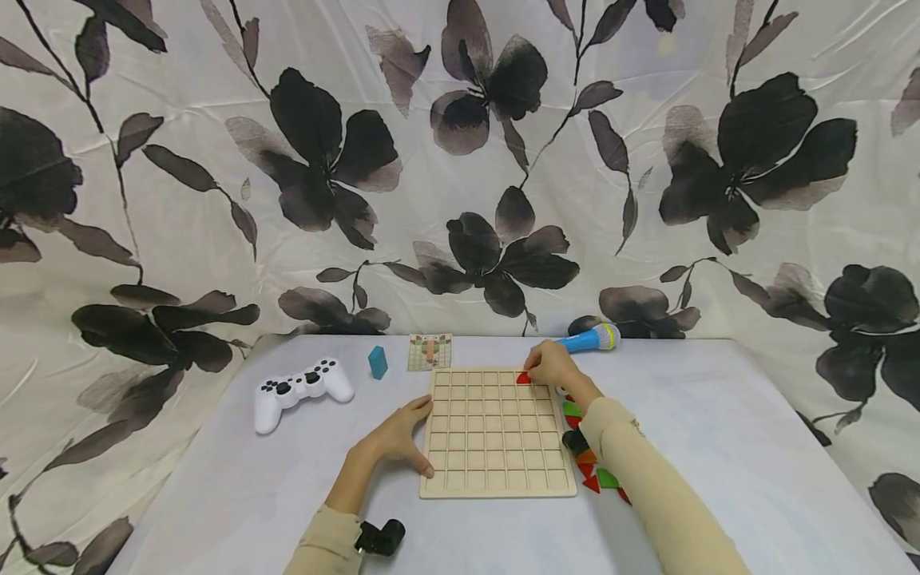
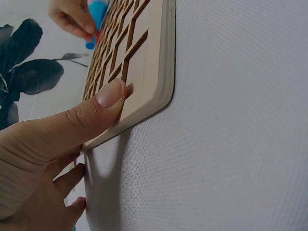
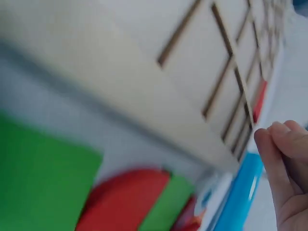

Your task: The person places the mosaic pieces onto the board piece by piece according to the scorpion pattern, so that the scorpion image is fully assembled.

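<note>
A flat wooden grid board [image 1: 501, 490] lies on the white table. My left hand [image 1: 397, 435] rests at its left side, thumb [image 2: 91, 113] pressing on the near left corner and the other fingers spread along the edge. At the board's far edge my right hand [image 1: 555, 369] pinches a small red piece [image 1: 523, 378] at a cell in the top row. The piece [image 3: 260, 102] shows just past the fingertips in the right wrist view; how deep it sits in the cell is unclear. Along the board's right side lie several green [image 1: 607, 478], red and orange pieces, partly behind my right forearm.
Behind the board are a pattern card [image 1: 430, 352], a teal block [image 1: 377, 362] and a blue toy microphone [image 1: 591, 339], the last just beyond my right hand. A white game controller [image 1: 303, 391] lies at the left. A floral cloth hangs behind the table.
</note>
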